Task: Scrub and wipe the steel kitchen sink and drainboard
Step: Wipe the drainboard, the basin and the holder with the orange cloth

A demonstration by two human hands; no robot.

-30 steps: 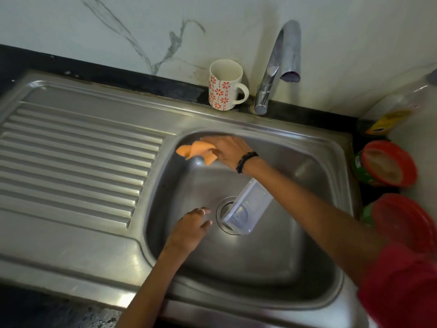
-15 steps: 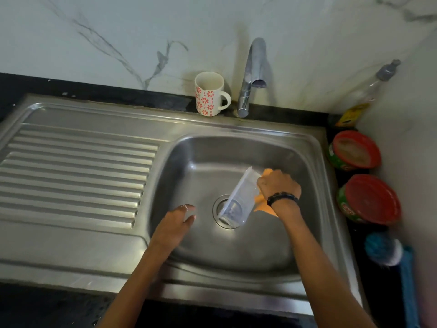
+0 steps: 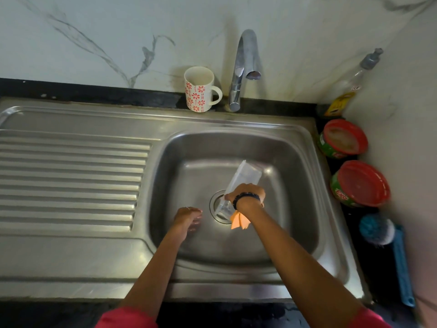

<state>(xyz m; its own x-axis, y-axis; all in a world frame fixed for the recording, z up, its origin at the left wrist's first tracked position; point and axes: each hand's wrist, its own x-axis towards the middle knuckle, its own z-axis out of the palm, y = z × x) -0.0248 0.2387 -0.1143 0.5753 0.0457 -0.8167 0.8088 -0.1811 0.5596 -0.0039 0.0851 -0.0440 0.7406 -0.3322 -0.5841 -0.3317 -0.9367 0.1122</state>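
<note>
There are two hands [image 3: 186, 218], one orange cloth [image 3: 239, 220], one clear container [image 3: 238, 185], one mug [image 3: 201, 89], one tap [image 3: 243, 67], two red-lidded tubs [image 3: 344, 139], one bottle [image 3: 347, 88] and one brush [image 3: 383, 235].

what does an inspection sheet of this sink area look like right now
surface: steel sink and ribbed drainboard, no water running
job's things: orange cloth under right hand; clear plastic container tilted over the drain
clutter: floral mug beside tap; two red-lidded tubs, bottle, blue brush along the right edge
hands: left hand relaxed in basin, holding nothing
cables: nothing seen
surroundings: marble-look wall
</note>
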